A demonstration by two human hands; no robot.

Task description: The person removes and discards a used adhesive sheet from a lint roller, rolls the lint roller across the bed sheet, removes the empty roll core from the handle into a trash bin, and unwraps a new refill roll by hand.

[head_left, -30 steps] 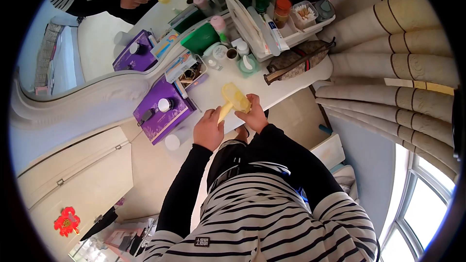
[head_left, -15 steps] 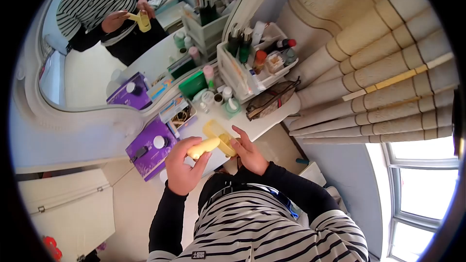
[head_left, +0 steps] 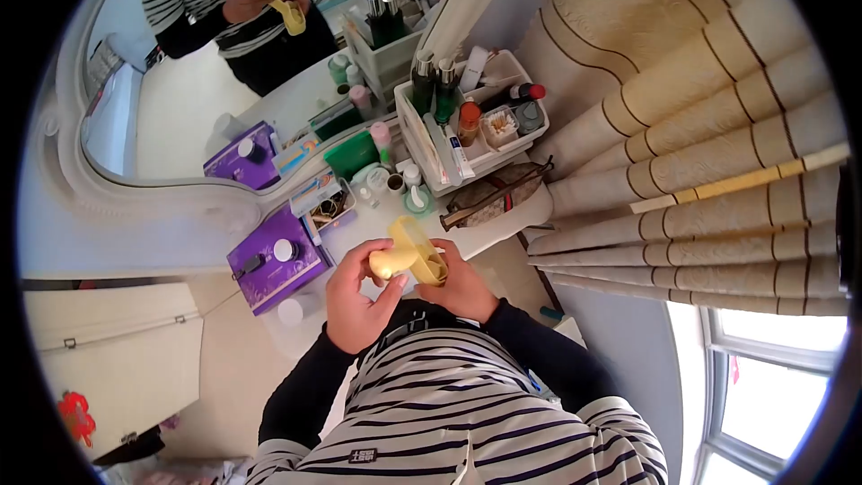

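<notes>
My left hand (head_left: 356,304) pinches a smooth, rounded pale-yellow piece (head_left: 391,262) between thumb and fingers. Its kind does not show clearly. A long see-through yellow case (head_left: 415,235) is in my right hand (head_left: 463,289), which wraps round its near end. The rounded piece lies across the case's left side, overlapping it from this angle; I cannot tell whether part of it is inside. Both things are held above the front edge of a white dressing table (head_left: 370,226).
Purple boxes (head_left: 260,274) bear a white-lidded jar (head_left: 285,250). Behind stand a small tray (head_left: 330,207), a green box (head_left: 352,154) and a white organizer (head_left: 431,162) with bottles. A patterned pouch (head_left: 503,198) lies at the right. A mirror (head_left: 171,126) and curtains (head_left: 718,126) enclose the table.
My left hand has brought the rounded piece right, against the case. My right fingers have closed further round the case, which stands more fully in sight. The whole view has shifted slightly.
</notes>
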